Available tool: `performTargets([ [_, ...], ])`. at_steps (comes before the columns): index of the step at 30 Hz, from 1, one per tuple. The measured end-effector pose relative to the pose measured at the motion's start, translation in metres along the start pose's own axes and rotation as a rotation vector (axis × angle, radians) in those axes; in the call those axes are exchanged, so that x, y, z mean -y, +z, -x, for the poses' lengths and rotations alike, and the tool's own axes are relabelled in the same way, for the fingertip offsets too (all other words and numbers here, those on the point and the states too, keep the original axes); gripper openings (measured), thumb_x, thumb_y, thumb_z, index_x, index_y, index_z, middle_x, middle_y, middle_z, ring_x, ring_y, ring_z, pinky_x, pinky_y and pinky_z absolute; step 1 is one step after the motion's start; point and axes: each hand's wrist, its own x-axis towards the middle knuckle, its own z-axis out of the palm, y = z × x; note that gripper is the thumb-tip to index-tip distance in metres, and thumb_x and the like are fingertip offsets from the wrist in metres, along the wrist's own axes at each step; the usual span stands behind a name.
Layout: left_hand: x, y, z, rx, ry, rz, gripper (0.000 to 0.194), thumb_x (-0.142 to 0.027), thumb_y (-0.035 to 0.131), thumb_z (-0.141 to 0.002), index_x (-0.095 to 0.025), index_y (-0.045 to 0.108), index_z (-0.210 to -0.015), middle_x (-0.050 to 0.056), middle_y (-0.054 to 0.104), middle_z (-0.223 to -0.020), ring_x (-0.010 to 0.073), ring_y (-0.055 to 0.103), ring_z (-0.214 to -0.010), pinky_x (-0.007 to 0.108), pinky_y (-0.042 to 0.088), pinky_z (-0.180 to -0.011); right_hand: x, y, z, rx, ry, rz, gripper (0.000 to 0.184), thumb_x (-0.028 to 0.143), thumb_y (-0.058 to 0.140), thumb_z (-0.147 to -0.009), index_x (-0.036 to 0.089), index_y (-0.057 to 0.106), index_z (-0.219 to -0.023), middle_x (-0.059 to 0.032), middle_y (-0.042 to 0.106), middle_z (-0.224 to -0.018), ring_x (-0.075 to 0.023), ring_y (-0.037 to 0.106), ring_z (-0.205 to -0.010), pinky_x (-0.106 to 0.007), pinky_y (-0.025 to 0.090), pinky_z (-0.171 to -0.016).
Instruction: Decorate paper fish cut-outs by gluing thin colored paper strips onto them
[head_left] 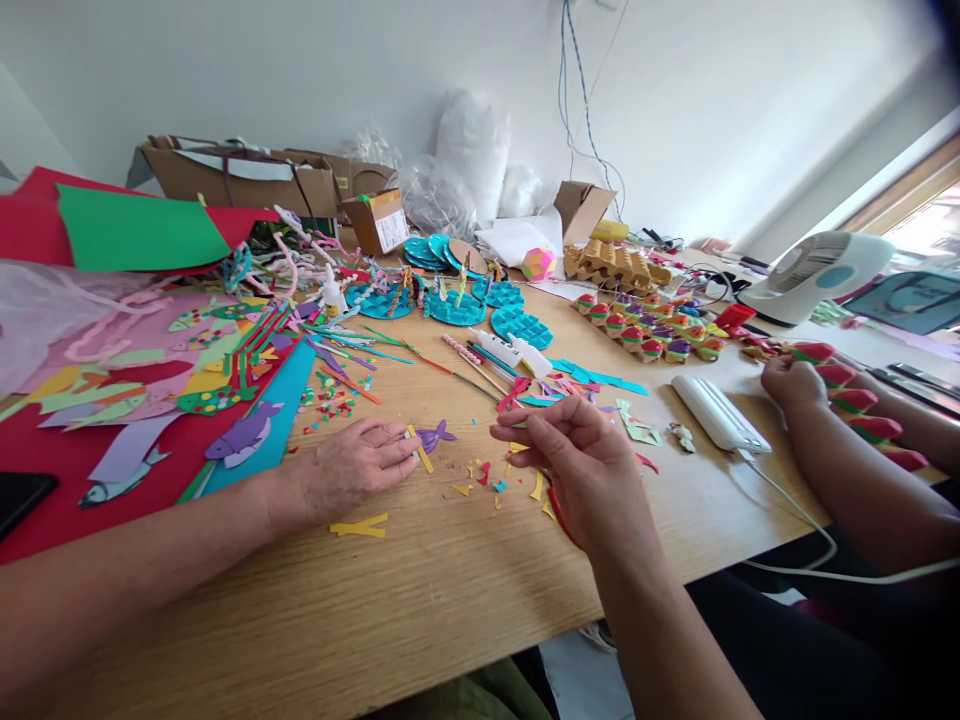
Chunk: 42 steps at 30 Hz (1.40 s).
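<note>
My left hand (pixel 358 462) lies on the wooden table (pixel 450 590), its fingertips on a yellow paper strip (pixel 421 452) next to a small purple paper fish (pixel 435 436). My right hand (pixel 581 462) is raised just right of it, thumb and fingers pinched together; what they hold is too small to name. Red scissors (pixel 561 510) show under that hand. Small coloured paper scraps (pixel 487 478) lie between both hands.
Coloured sheets with cut-out fish (pixel 150 400) cover the left. Teal paper discs (pixel 480 305), glue bottles (pixel 517 350) and a painted egg carton (pixel 652 335) lie further back. Another person's hand (pixel 795 385) rests at the right, near a white power bank (pixel 718 412) and a fan (pixel 817 275).
</note>
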Motion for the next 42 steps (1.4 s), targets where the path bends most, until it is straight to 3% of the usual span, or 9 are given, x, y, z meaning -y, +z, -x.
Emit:
performTargets([
  [7, -0.001, 0.003, 0.000, -0.070, -0.033, 0.056, 0.029, -0.009, 0.046, -0.082, -0.015, 0.057, -0.108, 0.011, 0.058, -0.116, 0.0266, 0.049, -0.107, 0.039, 0.038, -0.091, 0.014, -0.007, 0.008, 0.048, -0.068, -0.015, 0.009, 0.021, 0.059, -0.081, 0.019, 0.052, -0.076, -0.0022, 0.068, -0.088, -0.0158, 0.067, -0.080, -0.021, 0.056, -0.059],
  [13, 0.003, 0.003, 0.004, -0.133, -0.145, 0.361, 0.037, -0.007, 0.037, -0.081, -0.017, 0.056, -0.111, 0.012, 0.056, -0.115, 0.0241, 0.049, -0.108, 0.039, 0.040, -0.091, 0.010, -0.006, 0.004, 0.066, -0.127, -0.012, 0.006, 0.019, 0.055, -0.083, 0.019, 0.052, -0.079, -0.0018, 0.067, -0.090, -0.0155, 0.066, -0.083, -0.021, 0.054, -0.061],
  [15, 0.007, -0.002, 0.000, -0.181, -0.286, 0.554, 0.035, -0.009, 0.035, -0.082, -0.018, 0.057, -0.107, 0.009, 0.060, -0.108, 0.0214, 0.052, -0.103, 0.036, 0.041, -0.090, 0.007, -0.003, 0.002, 0.088, -0.134, -0.013, 0.006, 0.019, 0.055, -0.084, 0.019, 0.052, -0.079, -0.0019, 0.066, -0.091, -0.0152, 0.065, -0.085, -0.021, 0.054, -0.062],
  [17, 0.010, -0.009, -0.007, -0.197, -0.537, 0.811, 0.027, -0.016, 0.038, -0.083, -0.018, 0.059, -0.100, 0.007, 0.063, -0.098, 0.0201, 0.057, -0.094, 0.032, 0.044, -0.084, 0.004, -0.001, 0.001, 0.113, -0.139, -0.015, 0.006, 0.019, 0.054, -0.084, 0.019, 0.051, -0.079, -0.0019, 0.066, -0.092, -0.0150, 0.065, -0.086, -0.022, 0.053, -0.063],
  [20, 0.012, -0.020, -0.020, -0.168, -0.878, 1.376, 0.023, -0.030, 0.045, -0.082, -0.016, 0.057, -0.096, 0.007, 0.064, -0.089, 0.0197, 0.061, -0.079, 0.031, 0.049, -0.071, -0.001, 0.003, 0.002, 0.156, -0.155, -0.002, 0.007, 0.019, 0.053, -0.085, 0.019, 0.050, -0.079, -0.0020, 0.065, -0.093, -0.0150, 0.064, -0.087, -0.024, 0.053, -0.065],
  [24, 0.011, -0.025, -0.033, -0.177, -0.973, 1.958, 0.029, -0.038, 0.047, -0.084, -0.014, 0.055, -0.098, 0.008, 0.065, -0.084, 0.0161, 0.061, -0.073, 0.028, 0.048, -0.067, -0.007, 0.004, 0.008, 0.202, -0.182, 0.053, 0.006, 0.019, 0.052, -0.085, 0.020, 0.050, -0.080, -0.0018, 0.064, -0.092, -0.0142, 0.062, -0.086, -0.027, 0.053, -0.067],
  [30, 0.014, -0.023, -0.042, -0.140, -0.999, 1.991, 0.011, -0.023, 0.059, -0.077, -0.013, 0.057, -0.082, 0.003, 0.063, -0.076, 0.0086, 0.056, -0.061, 0.021, 0.043, -0.059, -0.013, -0.002, 0.017, 0.217, -0.165, 0.148, 0.007, 0.019, 0.051, -0.085, 0.020, 0.049, -0.078, -0.0038, 0.064, -0.092, -0.0131, 0.061, -0.081, -0.026, 0.051, -0.066],
  [37, 0.011, -0.028, -0.049, -0.027, -0.983, 1.908, 0.018, -0.031, 0.051, -0.083, -0.016, 0.053, -0.092, 0.003, 0.065, -0.073, 0.0117, 0.058, -0.061, 0.023, 0.042, -0.056, -0.015, -0.006, 0.020, 0.233, -0.212, 0.218, 0.006, 0.019, 0.051, -0.086, 0.022, 0.049, -0.081, -0.0025, 0.063, -0.096, -0.0129, 0.060, -0.083, -0.028, 0.049, -0.071],
  [42, 0.011, -0.027, -0.051, -0.195, -1.012, 2.059, 0.017, -0.026, 0.061, -0.077, -0.014, 0.057, -0.089, 0.003, 0.063, -0.075, 0.0110, 0.059, -0.067, 0.020, 0.044, -0.058, -0.014, -0.005, 0.024, 0.277, -0.237, 0.292, 0.007, 0.017, 0.050, -0.086, 0.021, 0.048, -0.082, -0.0025, 0.062, -0.096, -0.0133, 0.059, -0.088, -0.028, 0.049, -0.074],
])
